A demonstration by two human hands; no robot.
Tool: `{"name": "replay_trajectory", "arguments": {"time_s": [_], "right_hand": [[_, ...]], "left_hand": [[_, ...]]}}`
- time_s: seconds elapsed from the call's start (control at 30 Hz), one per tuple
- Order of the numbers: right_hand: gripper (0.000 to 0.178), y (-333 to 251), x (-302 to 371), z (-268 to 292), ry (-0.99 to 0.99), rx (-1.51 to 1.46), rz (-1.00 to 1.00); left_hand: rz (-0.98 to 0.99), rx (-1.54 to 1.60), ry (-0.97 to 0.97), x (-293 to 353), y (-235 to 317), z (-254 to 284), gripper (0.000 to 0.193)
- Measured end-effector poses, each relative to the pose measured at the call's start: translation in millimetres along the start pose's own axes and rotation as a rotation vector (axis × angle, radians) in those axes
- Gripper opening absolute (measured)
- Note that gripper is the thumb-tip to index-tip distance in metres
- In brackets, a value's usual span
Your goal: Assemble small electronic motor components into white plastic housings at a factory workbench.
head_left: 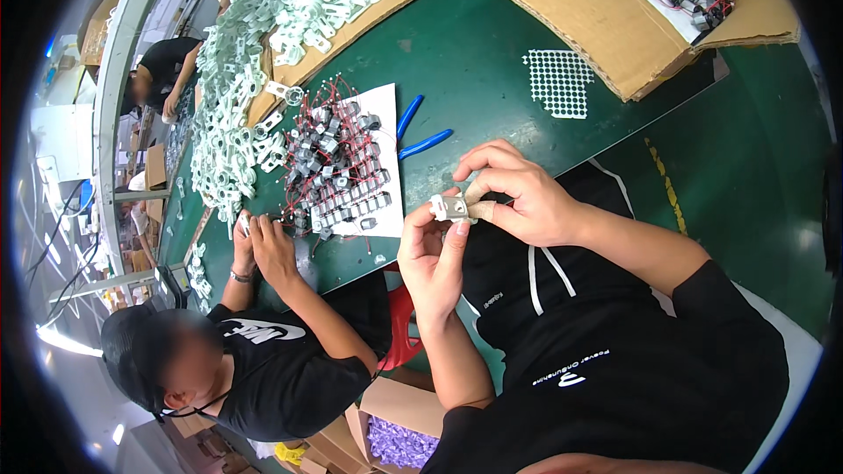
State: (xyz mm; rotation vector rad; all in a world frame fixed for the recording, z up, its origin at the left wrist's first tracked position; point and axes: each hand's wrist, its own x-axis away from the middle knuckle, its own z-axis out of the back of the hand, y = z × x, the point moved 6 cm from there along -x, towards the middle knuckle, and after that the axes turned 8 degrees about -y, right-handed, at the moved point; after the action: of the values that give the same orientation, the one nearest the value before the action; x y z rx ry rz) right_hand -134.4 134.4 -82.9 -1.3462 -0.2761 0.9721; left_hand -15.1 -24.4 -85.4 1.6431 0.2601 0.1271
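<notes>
Your left hand (430, 268) and right hand (527, 202): one small pale part (450, 207), fingers of both on it. Green table (479, 44) before you: blue-handled pliers (426, 143); white sheet (389, 104) bearing red-wired grey motors (329, 136); perforated panel (559, 83); pale-green plastic pieces (224, 154), heaped.

A free way crosses the table (479, 57) between the blue-handled tool (427, 143) and the perforated sheet (559, 83). The motor pile (332, 146) blocks the left side, the cardboard box (571, 13) the right; left hand (432, 263) and right hand (529, 199) obstruct the near edge.
</notes>
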Motion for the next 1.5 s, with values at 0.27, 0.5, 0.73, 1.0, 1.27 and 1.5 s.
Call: {"name": "replay_trajectory", "arguments": {"time_s": [0.27,0.5,0.73,1.0,1.27,1.5], "right_hand": [[0.013,-6,-1,0,-0.041,0.129,0.134],[0.014,-9,-4,3,-0.069,0.109,0.113],[0.033,0,4,29,-0.010,0.080,-0.031],[0.047,6,-6,18,-0.234,-0.010,-0.066],[0.039,13,-28,6,-0.719,-0.332,-0.033],[0.027,-9,-34,-13,-0.877,-0.536,0.059]], "left_hand": [[0.051,0.043,0.002,-3,-3,7,0.024],[-0.022,0.099,0.030,-3,-8,15,0.020],[-0.142,0.012,0.148,-1,17,19,0.019],[-0.209,-0.484,0.122,6,60,12,0.021],[-0.345,-0.835,-0.174,-2,119,-15,0.030],[-0.380,-0.871,-0.192,7,139,-14,0.030]]}}
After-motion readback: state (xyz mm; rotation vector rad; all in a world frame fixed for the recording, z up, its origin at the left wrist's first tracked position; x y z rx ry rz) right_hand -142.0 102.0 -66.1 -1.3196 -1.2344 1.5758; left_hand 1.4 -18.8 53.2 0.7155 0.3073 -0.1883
